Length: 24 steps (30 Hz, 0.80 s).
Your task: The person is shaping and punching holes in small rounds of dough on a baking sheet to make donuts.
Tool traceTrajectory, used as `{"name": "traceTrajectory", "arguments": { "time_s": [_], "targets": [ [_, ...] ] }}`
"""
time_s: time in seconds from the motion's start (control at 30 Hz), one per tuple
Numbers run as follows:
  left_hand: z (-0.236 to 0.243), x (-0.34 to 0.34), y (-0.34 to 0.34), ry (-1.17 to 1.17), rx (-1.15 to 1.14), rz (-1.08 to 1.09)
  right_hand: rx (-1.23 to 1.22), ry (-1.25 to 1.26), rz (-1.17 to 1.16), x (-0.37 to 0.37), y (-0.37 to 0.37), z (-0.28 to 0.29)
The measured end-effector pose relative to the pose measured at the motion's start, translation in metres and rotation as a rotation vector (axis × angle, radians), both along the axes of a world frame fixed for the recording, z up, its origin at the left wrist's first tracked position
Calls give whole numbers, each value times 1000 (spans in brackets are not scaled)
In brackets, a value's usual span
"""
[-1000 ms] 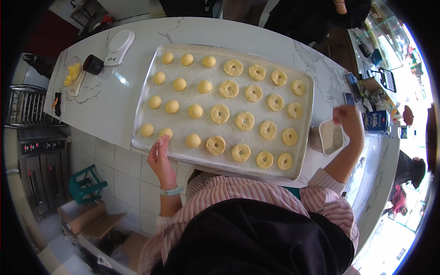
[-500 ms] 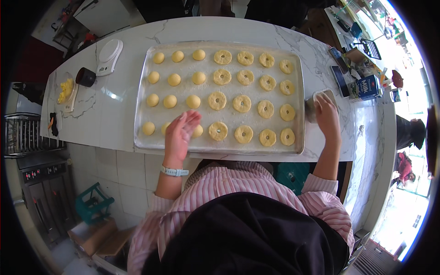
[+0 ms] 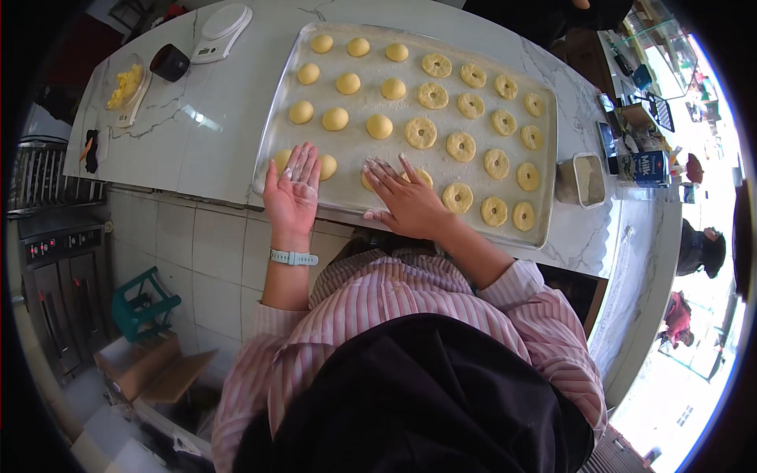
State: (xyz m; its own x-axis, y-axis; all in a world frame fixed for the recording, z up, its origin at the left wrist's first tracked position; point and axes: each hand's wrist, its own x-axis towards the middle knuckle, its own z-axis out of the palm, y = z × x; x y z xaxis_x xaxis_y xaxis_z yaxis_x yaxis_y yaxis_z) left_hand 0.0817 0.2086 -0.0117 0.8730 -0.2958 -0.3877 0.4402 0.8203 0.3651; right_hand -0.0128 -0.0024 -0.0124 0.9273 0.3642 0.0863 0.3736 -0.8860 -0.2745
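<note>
A large metal baking tray [image 3: 347,201] carries rows of yellow dough. Smooth dough balls [image 3: 379,126] fill its left part, and flattened dough rings [image 3: 460,147] with a small centre hole fill its right. My left hand [image 3: 292,197] is over the front left edge, palm up, fingers stretched and dusted white. It partly covers the front-row balls beside it and grips nothing. My right hand [image 3: 408,203], palm down with fingers spread, reaches over the front row and partly hides the dough there. Whether it touches the dough I cannot tell.
Right of the tray stands a metal container [image 3: 582,180] of white powder. A milk carton [image 3: 648,168] and phones lie beyond it. Back left are a white scale [image 3: 221,35], a black cup [image 3: 169,63] and a bowl of yellow pieces [image 3: 126,88]. A green stool [image 3: 143,303] stands below.
My right hand has left the powder container and moved left over the tray's front row. My left hand has turned palm up. The view has shifted, so the tray appears higher and tilted.
</note>
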Motion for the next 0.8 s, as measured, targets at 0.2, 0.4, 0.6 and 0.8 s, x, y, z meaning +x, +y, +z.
{"name": "traceTrajectory", "arguments": {
  "time_s": [0.2, 0.4, 0.6, 0.8],
  "targets": [
    [-5, -4, 8, 44, -42, -16, -75, 65, 24, -2, 8, -8],
    [-9, -8, 18, 73, -33, -12, -72, 94, 12, -3, 14, -12],
    [-5, -9, 25, 85, -17, 19, 61, 88, -82, 11, 2, -1],
    [-10, -11, 32, 90, -25, 48, 54, -42, -210, 12, -14, 12]
  ]
}}
